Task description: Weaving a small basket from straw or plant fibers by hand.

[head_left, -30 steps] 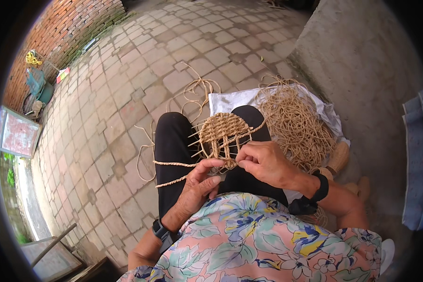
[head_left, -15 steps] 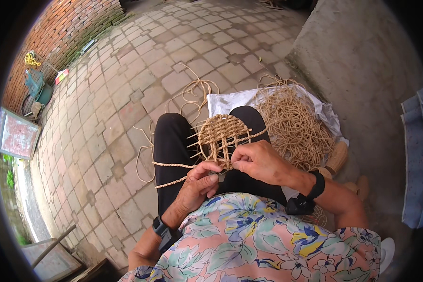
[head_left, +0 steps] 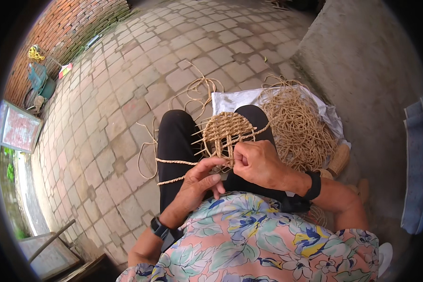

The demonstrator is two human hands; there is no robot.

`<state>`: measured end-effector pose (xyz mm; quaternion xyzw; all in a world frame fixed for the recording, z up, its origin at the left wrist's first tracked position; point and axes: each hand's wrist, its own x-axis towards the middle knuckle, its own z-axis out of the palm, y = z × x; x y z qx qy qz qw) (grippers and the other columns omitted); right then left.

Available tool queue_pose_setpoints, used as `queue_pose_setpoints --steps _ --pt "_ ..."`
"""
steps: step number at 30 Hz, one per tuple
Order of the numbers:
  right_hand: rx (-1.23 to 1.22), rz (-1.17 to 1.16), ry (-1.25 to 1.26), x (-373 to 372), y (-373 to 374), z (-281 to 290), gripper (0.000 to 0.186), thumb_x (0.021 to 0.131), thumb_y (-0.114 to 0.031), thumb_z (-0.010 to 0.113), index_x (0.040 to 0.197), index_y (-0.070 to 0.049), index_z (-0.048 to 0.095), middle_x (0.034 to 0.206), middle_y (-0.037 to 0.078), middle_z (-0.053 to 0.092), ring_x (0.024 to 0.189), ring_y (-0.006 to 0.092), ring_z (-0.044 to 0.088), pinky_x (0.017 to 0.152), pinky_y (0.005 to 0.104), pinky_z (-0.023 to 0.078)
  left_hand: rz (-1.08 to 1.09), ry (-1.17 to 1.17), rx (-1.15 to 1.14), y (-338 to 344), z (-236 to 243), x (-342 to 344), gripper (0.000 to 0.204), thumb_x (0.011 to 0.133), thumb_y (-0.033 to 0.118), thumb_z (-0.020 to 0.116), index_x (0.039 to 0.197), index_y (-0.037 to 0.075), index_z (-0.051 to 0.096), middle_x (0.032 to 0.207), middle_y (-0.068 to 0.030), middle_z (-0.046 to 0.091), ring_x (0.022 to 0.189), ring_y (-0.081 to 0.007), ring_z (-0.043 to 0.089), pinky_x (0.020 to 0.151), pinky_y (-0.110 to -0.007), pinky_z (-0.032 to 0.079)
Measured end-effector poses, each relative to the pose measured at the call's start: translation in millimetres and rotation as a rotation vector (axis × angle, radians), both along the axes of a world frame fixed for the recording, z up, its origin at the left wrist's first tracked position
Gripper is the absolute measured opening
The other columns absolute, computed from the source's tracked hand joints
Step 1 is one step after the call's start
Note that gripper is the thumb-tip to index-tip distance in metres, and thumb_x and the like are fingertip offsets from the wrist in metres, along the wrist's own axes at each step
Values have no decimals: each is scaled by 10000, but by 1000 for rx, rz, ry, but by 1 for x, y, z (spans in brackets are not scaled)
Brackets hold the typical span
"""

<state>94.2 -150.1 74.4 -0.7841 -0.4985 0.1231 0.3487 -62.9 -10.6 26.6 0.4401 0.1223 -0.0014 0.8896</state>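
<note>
A small round-edged piece of weaving (head_left: 228, 129) in tan straw cord lies over my lap between my knees. Its far part is tightly woven, while the near part shows open gaps between the upright cords. My right hand (head_left: 258, 162) is closed in a pinch on cord at the near edge; its fingers hide the exact spot. Beside it, my left hand (head_left: 202, 181) has its fingers apart, the index fingertip against that near edge. Two loose cord ends (head_left: 176, 161) stick out to the left across my thigh, and thin spokes jut from the weaving's left side.
A big tangled heap of cord (head_left: 298, 127) rests on a white sheet (head_left: 225, 101) to the right. More loose cord (head_left: 199, 91) trails over the paving (head_left: 122, 94). Rolled tan bundles (head_left: 338, 160) lie by my right elbow. A concrete slope (head_left: 362, 61) rises at right, a brick wall (head_left: 75, 28) far left.
My right hand has turned and curled more tightly at the near edge. The left hand's fingers have spread a little, with the hand staying by the weaving. The whole view has shifted slightly.
</note>
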Motion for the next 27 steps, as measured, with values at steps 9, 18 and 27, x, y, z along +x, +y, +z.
queue_pose_setpoints --steps 9,18,27 --pt "-16 74 -39 2 1 4 111 709 -55 634 674 -59 529 618 110 597 582 320 628 527 416 476 415 -108 1406 16 20 1 232 798 -14 713 1014 37 643 818 -69 644 623 -158 634 539 -271 491" --pt "99 92 -21 -1 2 -5 123 723 9 654 716 -20 534 602 111 555 510 246 574 478 348 432 144 -142 1358 41 17 -13 81 837 36 686 865 4 618 754 -125 647 693 -287 657 610 -352 501" --pt "34 34 -20 0 -1 -1 130 741 -34 640 691 -26 520 616 122 573 601 323 627 541 409 479 -10 -110 1322 46 32 -24 102 896 87 642 857 13 585 713 -130 637 644 -314 649 585 -353 494"
